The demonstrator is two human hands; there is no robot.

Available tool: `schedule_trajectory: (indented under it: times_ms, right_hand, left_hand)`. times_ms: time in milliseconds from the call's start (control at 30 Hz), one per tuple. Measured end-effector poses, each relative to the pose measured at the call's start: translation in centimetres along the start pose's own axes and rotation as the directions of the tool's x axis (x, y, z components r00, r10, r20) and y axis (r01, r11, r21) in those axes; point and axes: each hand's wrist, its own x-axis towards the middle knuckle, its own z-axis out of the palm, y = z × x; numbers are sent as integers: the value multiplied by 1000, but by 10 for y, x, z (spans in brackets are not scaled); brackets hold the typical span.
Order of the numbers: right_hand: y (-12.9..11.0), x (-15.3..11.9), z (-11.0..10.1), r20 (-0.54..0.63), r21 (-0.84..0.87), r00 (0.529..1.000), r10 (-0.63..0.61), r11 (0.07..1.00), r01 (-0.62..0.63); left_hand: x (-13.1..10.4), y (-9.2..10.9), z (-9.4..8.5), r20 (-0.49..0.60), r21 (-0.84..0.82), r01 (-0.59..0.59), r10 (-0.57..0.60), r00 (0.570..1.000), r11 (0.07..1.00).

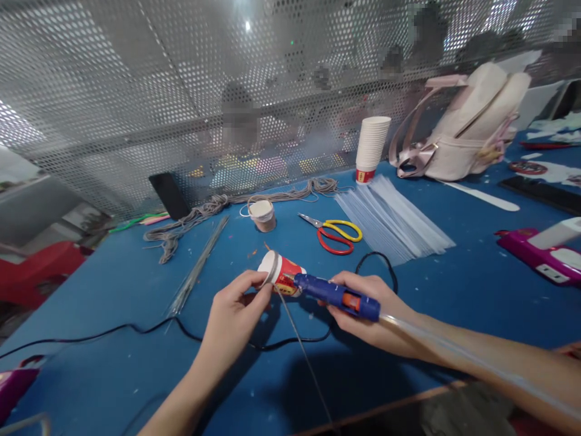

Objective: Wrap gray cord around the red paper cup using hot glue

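Observation:
My left hand (240, 303) pinches a red and white paper cup (290, 270) lying on its side in the air over the table. Grey cord (273, 266) wraps round the cup near its rim, and its loose end hangs down toward the table's front edge. In my right hand (367, 303) is a blue glue gun (336, 295), with a long clear glue stick (454, 345) trailing from its back along my forearm. The gun's nozzle points at the cup's side, close to the cord; whether it touches I cannot tell.
Behind stand a small cord-wrapped cup (263, 215), red and yellow scissors (336, 233), clear glue sticks (399, 221) and stacked paper cups (373, 148). Grey cord (281, 197) runs along the mesh panel, beside a phone (169, 195). A black cable (136, 327) crosses the table. A bag (467, 127) sits right.

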Motion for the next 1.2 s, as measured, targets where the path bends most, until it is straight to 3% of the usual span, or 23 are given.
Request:
schedule_trajectory:
  times_ms: [133, 533, 700, 867, 1033, 1200]
  right_hand:
    - [6, -1, 5, 7, -86, 997, -78, 993, 78]
    - [10, 1, 10, 26, -95, 991, -129, 987, 130]
    - [14, 0, 14, -8, -130, 975, -222, 967, 219]
    - [10, 0, 11, 7, -143, 981, -195, 970, 194]
    - [8, -1, 9, 51, -209, 969, -242, 946, 247]
    - [12, -1, 11, -25, -202, 961, -275, 943, 264]
  left_hand:
    - [-1, -1, 3, 14, 23, -15, 14, 1000, 1000]
    - [-2, -1, 8, 32, 40, -28, 26, 999, 999]
    - [-3, -2, 9, 10, 33, -25, 25, 1000, 999]
    - [-4, 0, 9, 14, 32, -35, 34, 999, 999]
    - [-5, 1, 8, 20, 61, -23, 22, 1000, 998]
    - [-5, 1, 7, 33, 58, -38, 36, 999, 998]
